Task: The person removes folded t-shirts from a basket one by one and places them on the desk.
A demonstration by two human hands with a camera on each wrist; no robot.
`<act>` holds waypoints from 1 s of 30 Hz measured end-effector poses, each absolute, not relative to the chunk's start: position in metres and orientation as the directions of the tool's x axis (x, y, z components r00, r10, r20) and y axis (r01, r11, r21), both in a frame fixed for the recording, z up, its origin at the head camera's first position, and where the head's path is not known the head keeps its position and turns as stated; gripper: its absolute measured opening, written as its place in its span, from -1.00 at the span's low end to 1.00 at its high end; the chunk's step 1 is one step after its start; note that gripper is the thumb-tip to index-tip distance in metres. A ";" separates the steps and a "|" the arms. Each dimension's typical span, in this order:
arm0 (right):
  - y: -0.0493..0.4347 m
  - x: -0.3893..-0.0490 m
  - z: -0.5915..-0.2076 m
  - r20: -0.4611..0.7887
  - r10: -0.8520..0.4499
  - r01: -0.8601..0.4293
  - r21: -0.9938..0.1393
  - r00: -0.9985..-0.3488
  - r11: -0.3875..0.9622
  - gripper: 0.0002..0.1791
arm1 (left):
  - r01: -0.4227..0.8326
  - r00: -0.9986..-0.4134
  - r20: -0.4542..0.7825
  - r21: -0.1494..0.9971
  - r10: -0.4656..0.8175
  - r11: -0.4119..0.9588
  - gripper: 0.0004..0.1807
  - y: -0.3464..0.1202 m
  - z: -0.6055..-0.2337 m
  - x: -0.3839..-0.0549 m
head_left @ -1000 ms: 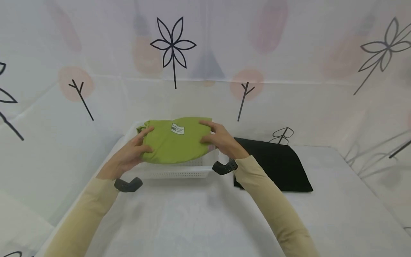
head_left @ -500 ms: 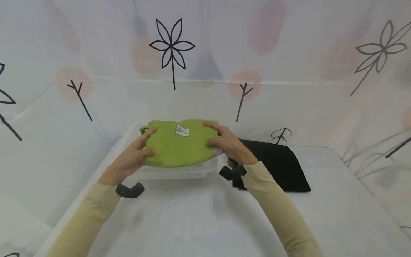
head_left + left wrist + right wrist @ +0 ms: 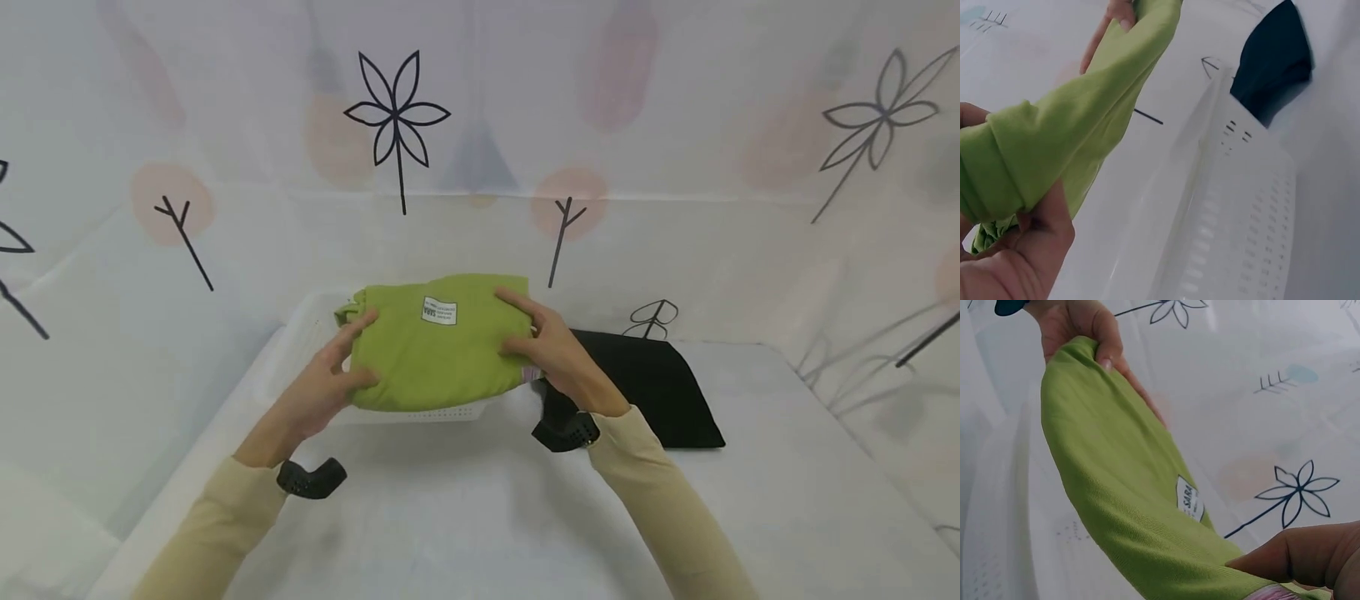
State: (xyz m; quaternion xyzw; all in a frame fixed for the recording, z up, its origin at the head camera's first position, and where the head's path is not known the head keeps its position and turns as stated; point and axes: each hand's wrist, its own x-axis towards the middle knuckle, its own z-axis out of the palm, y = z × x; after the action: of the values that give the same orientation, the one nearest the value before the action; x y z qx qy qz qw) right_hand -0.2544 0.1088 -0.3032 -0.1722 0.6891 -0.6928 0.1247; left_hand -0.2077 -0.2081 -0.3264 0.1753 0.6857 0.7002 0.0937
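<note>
A folded lime-green cloth garment with a small white printed label is held up between both hands, above and in front of a white perforated basket. My left hand grips its left end, thumb on the near face and fingers wrapping behind. On the opposite end, my right hand pinches the fabric between thumb and fingers. A pinkish patch shows at the edge by the right thumb. In the head view the garment hides most of the basket.
Right of the basket, a flat black folded item lies on the white-covered table. Behind stands a white backdrop printed with flowers and twigs.
Both hands have drawn the green garment nearer and slightly to the right, away from the basket. The grip at each end stays the same. The black item has not moved.
</note>
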 end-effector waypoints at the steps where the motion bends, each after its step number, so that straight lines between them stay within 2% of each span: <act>1: 0.111 -0.252 -0.304 0.074 -0.405 -0.070 -0.997 -0.911 -0.023 -0.10 | 0.122 -0.921 0.126 0.992 0.368 -0.036 -0.05 -0.206 -0.326 -0.206; 12: 0.140 -0.224 -0.310 0.097 -0.369 -0.100 -0.995 -0.924 -0.011 -0.09 | 0.147 -0.930 0.140 0.989 0.339 -0.004 -0.07 -0.176 -0.329 -0.183; 17: 0.154 -0.212 -0.312 0.099 -0.343 -0.108 -0.994 -0.934 0.006 -0.09 | 0.148 -0.922 0.151 0.988 0.356 -0.036 -0.06 -0.162 -0.334 -0.179; 30: 0.192 -0.179 -0.328 0.117 -0.289 -0.158 -0.980 -0.950 0.121 -0.08 | 0.055 -0.891 0.116 0.988 0.440 -0.147 -0.03 -0.127 -0.355 -0.166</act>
State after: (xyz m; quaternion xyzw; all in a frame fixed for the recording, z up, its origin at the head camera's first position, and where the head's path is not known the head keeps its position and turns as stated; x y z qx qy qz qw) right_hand -0.1794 0.1924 -0.3275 -0.1498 0.7470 -0.6457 0.0509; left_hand -0.1658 -0.1272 -0.3553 0.1935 0.6396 0.7323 0.1311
